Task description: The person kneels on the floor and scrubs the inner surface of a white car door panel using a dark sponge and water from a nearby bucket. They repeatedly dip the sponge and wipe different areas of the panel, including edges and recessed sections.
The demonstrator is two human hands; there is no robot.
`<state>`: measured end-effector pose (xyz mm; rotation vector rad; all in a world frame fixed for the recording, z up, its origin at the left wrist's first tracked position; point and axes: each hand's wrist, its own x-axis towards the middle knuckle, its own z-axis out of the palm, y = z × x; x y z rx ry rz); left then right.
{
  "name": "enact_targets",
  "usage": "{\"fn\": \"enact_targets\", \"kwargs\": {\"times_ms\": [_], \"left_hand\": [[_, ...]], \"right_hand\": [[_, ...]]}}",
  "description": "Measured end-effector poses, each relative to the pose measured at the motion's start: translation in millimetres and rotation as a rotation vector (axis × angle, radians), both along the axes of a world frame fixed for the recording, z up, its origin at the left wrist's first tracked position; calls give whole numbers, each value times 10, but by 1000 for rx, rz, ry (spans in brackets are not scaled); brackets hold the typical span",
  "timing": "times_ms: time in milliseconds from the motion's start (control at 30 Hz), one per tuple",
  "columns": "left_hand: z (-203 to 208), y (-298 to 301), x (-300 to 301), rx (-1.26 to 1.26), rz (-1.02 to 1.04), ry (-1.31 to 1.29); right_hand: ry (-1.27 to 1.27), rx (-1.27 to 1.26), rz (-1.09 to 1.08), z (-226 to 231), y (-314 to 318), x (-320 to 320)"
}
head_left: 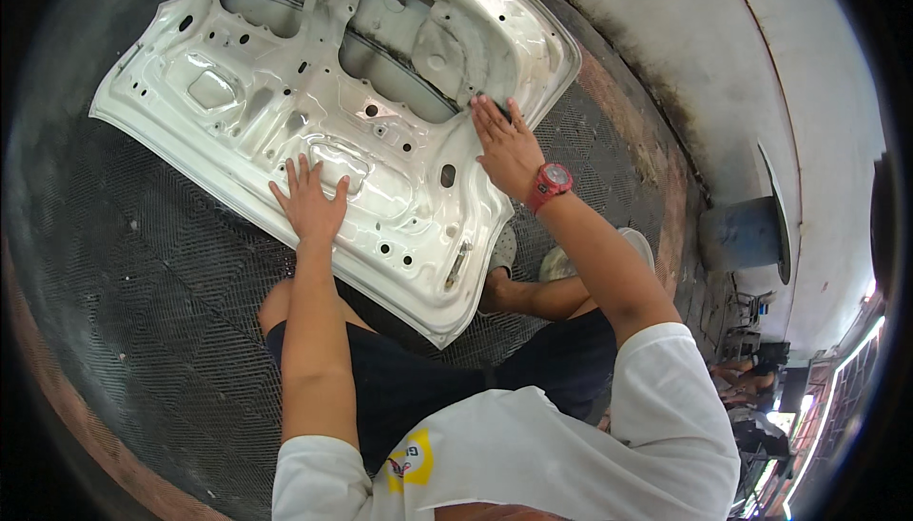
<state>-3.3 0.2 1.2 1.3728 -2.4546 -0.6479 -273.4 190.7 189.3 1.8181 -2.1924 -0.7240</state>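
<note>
A white car body panel [276,107], seemingly a trunk lid or tailgate with its inner side up, lies before me, full of holes and pressed ribs. My left hand [312,202] rests flat on its near part with fingers spread, holding nothing visible. Farther right, my right hand [506,152] lies with outstretched fingers on the panel, close to the large opening. A small dark patch shows between its fingers and thumb; I cannot tell whether it is a pad or a gap in the panel. A red watch [552,182] is on my right wrist.
Black textured matting [162,264] covers the floor around the panel. A pale round container [556,262] stands beside my shod foot [504,253]. Toward the right are a blue drum [740,234], a stained white wall [704,55] and cluttered equipment [761,426].
</note>
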Motion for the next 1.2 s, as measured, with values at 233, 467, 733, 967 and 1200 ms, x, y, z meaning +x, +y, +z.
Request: {"fn": "enact_targets", "kwargs": {"times_ms": [233,467,733,967,1200], "left_hand": [[476,515,-398,678,-225,739],[701,1462,-464,1468,-174,1008],[460,1498,-155,1361,163,965],[552,1477,-307,1149,415,1019],[511,1246,-420,1381,481,1287]], "right_hand": [[-1226,-660,-491,-227,217,757],[-1527,-1172,-534,-463,647,1130],[-554,-1407,-861,120,3353,-83],[-420,-481,-1140,-990,4837,78],[-415,-534,-985,-852,4556,85]]}}
